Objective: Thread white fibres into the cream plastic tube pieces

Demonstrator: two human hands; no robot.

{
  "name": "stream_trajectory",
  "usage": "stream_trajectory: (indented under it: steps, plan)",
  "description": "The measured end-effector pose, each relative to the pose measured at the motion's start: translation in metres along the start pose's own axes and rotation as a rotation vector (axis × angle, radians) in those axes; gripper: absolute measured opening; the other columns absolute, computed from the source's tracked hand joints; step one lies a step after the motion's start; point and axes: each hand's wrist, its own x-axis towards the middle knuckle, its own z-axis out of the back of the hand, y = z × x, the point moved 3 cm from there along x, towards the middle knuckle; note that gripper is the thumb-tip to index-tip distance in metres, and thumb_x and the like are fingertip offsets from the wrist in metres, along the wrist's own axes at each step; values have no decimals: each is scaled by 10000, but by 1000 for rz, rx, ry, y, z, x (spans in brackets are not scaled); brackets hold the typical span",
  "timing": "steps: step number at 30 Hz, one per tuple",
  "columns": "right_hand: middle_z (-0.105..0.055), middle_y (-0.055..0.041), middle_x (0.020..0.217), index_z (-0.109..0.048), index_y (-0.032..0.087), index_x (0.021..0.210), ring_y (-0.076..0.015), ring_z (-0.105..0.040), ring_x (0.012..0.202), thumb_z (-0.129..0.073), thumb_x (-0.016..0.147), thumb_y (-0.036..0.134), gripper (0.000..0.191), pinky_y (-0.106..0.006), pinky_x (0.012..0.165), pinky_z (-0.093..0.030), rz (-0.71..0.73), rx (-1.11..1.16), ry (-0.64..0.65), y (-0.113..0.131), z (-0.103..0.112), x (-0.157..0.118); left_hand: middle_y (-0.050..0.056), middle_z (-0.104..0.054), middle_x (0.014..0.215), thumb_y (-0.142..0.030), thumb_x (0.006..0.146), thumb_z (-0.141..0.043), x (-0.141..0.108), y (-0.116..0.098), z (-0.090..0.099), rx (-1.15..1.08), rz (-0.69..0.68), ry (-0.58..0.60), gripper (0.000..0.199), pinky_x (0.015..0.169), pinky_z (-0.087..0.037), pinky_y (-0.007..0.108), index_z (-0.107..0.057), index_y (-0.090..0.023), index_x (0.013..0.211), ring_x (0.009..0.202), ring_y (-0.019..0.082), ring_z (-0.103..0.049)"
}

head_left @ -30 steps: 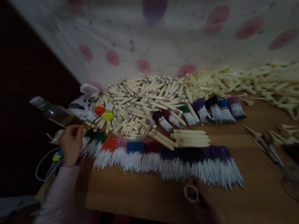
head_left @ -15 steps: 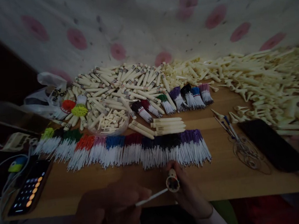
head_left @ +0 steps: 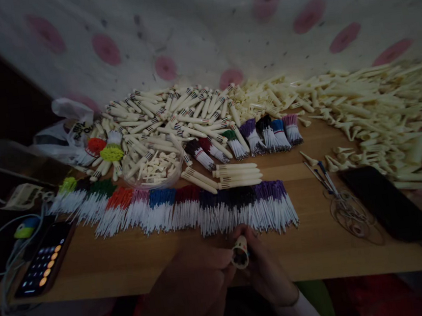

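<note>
My right hand [head_left: 264, 264] is wrapped around a cream multicolour pen barrel [head_left: 239, 253], its open round end facing me. Several dark refill ends or slots show inside that opening. My left hand [head_left: 192, 288] is closed, its thumb and fingertips pinched against the left rim of the barrel. The thin white pen refill it held a moment ago is now hidden by the fingers. Just beyond my hands lies a row of pen refills [head_left: 179, 210], white with coloured ends grouped by colour. Behind the row are several finished-looking barrels with slots [head_left: 238, 175].
Slotted barrels [head_left: 174, 111] are heaped at the back, with plain cream parts [head_left: 374, 107] at right. A clear bowl [head_left: 153, 172] holds small cream pieces. Banded refill bundles [head_left: 252, 136] stand behind the row. Phones lie left [head_left: 42, 260] and right [head_left: 389, 202], near rubber bands [head_left: 352, 215].
My left hand has moved right, up to the barrel's mouth, and the white refill has gone out of sight. The barrel has shifted slightly up and left in my right hand.
</note>
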Motion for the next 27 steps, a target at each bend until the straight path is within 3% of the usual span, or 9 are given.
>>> stream_trajectory:
  steps: [3,6,8,11,16,20,23,27]
  plan:
    - [-388,92,585,-635,211,782,-54,-228,491,-822,690,708,538,-156,414,-211,0,2,-5,0,0,0,-12,-820,876,-201,940,-613,13,-4,-1,74,-113,188,142,643,-624,175,-713,-249,1027,725,148,-788]
    - [-392,95,592,-633,218,794,-52,-213,486,-834,684,695,529,-154,407,-198,-5,10,-15,0,1,1,-30,-805,777,-190,960,-556,20,-9,-2,153,-107,224,213,566,-590,165,-732,-252,856,642,139,-768]
    - [-400,93,601,-633,217,794,-51,-223,488,-840,681,690,528,-153,409,-203,1,10,-12,1,1,1,-38,-788,725,-217,966,-551,20,-11,-5,186,-93,233,220,512,-568,174,-739,-262,862,580,138,-745]
    - [-397,91,605,-630,213,784,-50,-232,490,-833,686,694,532,-151,416,-216,9,0,-8,3,-1,0,-28,-802,778,-243,984,-542,19,-16,-9,211,-123,140,201,560,-583,194,-739,-262,946,612,146,-749]
    - [-388,90,611,-632,215,792,-53,-242,500,-830,687,698,532,-154,431,-234,-16,-12,-38,3,-2,-3,-32,-760,696,-305,1014,-514,22,-20,-16,241,-142,53,266,503,-539,223,-701,-286,825,545,144,-695]
    - [-397,81,622,-641,217,791,-62,-254,506,-830,698,683,512,-160,423,-229,1,0,-36,2,-1,-2,-34,-770,781,-262,967,-629,15,-15,-16,153,-182,-55,36,621,-587,215,-655,-281,951,664,146,-730]
    - [-426,69,642,-654,216,794,-65,-269,513,-820,724,672,490,-164,430,-249,37,0,-34,1,0,-1,-25,-767,895,-250,912,-731,3,-7,-20,16,-171,-146,204,755,-618,218,-626,-288,1083,807,144,-743]
    - [-444,62,628,-657,204,756,-65,-317,524,-842,677,688,524,-164,444,-287,48,-12,-82,1,1,1,24,-754,1054,-310,783,-864,-5,9,-39,-223,11,-171,540,817,-644,311,-601,-314,1254,948,212,-749]
